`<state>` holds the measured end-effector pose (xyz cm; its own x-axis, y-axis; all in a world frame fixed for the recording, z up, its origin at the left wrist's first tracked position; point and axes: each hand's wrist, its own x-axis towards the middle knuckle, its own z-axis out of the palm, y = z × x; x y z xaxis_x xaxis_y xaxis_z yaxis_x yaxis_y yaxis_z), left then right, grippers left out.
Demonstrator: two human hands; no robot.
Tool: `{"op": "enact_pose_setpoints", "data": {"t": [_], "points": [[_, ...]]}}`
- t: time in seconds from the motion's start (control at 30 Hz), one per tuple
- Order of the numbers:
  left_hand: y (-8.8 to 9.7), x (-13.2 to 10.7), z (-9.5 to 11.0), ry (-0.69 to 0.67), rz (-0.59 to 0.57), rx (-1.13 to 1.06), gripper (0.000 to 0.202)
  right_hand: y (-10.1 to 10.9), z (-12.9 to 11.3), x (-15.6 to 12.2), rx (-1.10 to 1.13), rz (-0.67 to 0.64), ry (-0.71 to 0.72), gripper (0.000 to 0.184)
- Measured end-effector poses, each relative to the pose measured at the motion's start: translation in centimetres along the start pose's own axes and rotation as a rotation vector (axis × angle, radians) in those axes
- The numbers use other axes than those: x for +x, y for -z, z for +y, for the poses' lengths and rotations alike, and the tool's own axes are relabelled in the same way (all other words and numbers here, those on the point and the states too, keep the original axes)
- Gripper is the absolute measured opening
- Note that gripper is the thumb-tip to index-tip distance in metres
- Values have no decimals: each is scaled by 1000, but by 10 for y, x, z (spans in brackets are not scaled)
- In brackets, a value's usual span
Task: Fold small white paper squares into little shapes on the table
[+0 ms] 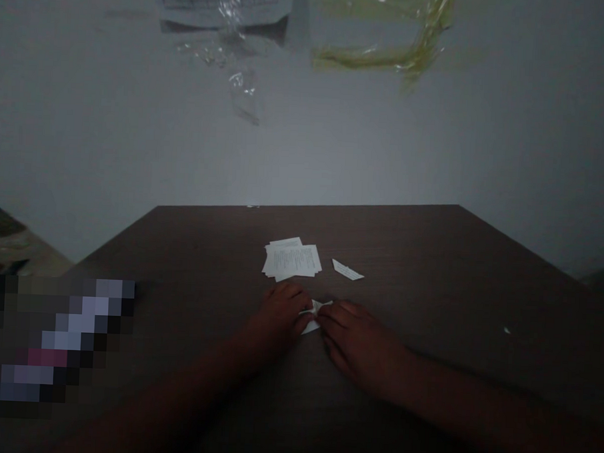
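Observation:
Both my hands rest on a dark wooden table (430, 272), meeting over a small folded piece of white paper (314, 314). My left hand (281, 316) has its fingers curled and pinches the paper's left side. My right hand (357, 346) presses its fingertips on the paper's right side. Most of the paper is hidden under the fingers. Just beyond the hands lies a small stack of printed paper squares (291, 259).
A folded white paper shape (347, 271) lies right of the stack. A tiny paper scrap (506, 330) sits at the right. A blurred-out patch covers the table's left edge. A grey wall behind carries taped sheets and plastic (380, 36).

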<state>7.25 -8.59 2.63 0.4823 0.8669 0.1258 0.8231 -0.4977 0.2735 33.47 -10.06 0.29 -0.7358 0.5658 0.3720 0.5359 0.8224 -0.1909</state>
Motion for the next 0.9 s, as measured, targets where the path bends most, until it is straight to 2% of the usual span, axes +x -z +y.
{"op": "enact_pose_setpoints", "data": {"t": [0.23, 0.73, 0.9], "points": [[10, -5, -10, -93, -32, -67, 48, 0, 1, -1, -3, -36, -4, 37], [23, -11, -39, -212, -140, -230, 64, 8, -1, -3, 11, -123, 28, 51], [25, -12, -37, -206, -119, -197, 69, 10, -3, -3, 53, -118, 60, 54]]}}
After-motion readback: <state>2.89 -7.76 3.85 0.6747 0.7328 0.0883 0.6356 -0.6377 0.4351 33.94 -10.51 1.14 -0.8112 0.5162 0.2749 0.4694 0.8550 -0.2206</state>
